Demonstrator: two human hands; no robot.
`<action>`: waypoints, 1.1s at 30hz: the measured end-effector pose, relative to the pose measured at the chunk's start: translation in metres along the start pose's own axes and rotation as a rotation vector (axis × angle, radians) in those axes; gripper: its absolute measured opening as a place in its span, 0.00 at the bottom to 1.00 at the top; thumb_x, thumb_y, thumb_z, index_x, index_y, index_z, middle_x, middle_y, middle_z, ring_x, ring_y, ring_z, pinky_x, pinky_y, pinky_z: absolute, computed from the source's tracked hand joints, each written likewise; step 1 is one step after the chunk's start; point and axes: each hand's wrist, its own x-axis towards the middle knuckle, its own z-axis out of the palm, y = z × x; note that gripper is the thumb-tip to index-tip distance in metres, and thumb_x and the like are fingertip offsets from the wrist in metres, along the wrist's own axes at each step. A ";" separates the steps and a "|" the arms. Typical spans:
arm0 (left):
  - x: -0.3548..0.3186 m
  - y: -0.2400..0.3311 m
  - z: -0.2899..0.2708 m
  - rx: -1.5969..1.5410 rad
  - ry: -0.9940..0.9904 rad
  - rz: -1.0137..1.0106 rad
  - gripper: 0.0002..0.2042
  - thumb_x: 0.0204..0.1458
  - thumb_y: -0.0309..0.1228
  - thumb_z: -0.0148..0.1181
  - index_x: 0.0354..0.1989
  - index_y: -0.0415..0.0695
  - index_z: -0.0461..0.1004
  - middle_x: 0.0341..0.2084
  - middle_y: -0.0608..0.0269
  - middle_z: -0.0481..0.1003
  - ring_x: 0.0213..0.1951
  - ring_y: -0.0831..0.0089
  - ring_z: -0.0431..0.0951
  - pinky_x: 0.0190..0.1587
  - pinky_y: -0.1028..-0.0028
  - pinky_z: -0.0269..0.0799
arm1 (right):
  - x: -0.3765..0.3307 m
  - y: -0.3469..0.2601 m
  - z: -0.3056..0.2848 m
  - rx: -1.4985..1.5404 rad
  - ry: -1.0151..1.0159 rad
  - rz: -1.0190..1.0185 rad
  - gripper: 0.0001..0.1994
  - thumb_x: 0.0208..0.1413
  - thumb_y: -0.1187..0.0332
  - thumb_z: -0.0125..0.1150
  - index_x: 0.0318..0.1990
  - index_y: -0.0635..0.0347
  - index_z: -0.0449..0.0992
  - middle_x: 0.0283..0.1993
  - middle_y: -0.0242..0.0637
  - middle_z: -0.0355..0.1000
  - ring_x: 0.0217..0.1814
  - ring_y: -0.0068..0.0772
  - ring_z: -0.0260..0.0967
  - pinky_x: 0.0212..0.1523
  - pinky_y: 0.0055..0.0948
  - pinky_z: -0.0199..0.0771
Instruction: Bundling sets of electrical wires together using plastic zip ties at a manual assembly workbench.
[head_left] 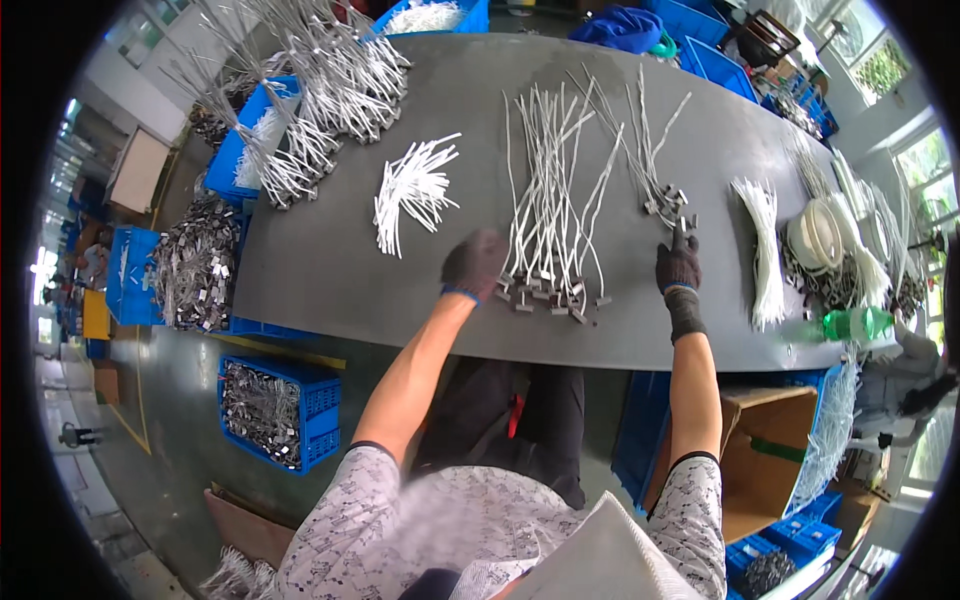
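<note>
My left hand (475, 264), in a dark glove, is smeared by motion at the left side of a spread of thin white-grey cables (550, 200). Their small grey block ends (545, 292) point toward me. My right hand (679, 264), also gloved, has a finger stretched out toward a smaller group of block-ended cables (664, 203). Whether that fingertip touches them I cannot tell, and no cable shows in the hand. Left of centre lies a loose pile of short white tubes (415, 190).
Tall bundles of cables (345, 90) stand at the table's far left, beside a blue crate (245, 150). A long white bundle (762, 250), a white roll (815, 238) and a green bottle (858, 323) are at right. Below the table's edge are a filled blue crate (320, 415) and a cardboard box (770, 450).
</note>
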 end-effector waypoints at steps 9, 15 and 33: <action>0.037 -0.140 -0.065 0.591 0.113 -0.557 0.14 0.56 0.42 0.56 0.43 0.50 0.83 0.45 0.52 0.82 0.47 0.50 0.83 0.45 0.54 0.80 | 0.004 0.037 0.032 0.004 -0.209 0.249 0.15 0.55 0.61 0.63 0.43 0.63 0.74 0.43 0.54 0.76 0.48 0.61 0.73 0.50 0.50 0.73; 0.048 -0.161 -0.066 0.487 -0.011 -0.495 0.14 0.57 0.38 0.53 0.44 0.49 0.82 0.44 0.50 0.82 0.47 0.48 0.82 0.47 0.53 0.79 | -0.032 0.024 -0.012 0.440 -0.504 0.512 0.13 0.55 0.60 0.62 0.41 0.61 0.75 0.35 0.49 0.77 0.29 0.48 0.73 0.32 0.44 0.74; -0.048 -0.066 -0.007 -1.620 -0.205 -0.590 0.03 0.60 0.28 0.62 0.38 0.41 0.77 0.31 0.62 0.78 0.33 0.72 0.79 0.37 0.73 0.80 | -0.479 0.083 -0.130 -0.008 -0.867 0.203 0.13 0.60 0.66 0.53 0.48 0.61 0.75 0.44 0.57 0.78 0.49 0.61 0.75 0.48 0.54 0.76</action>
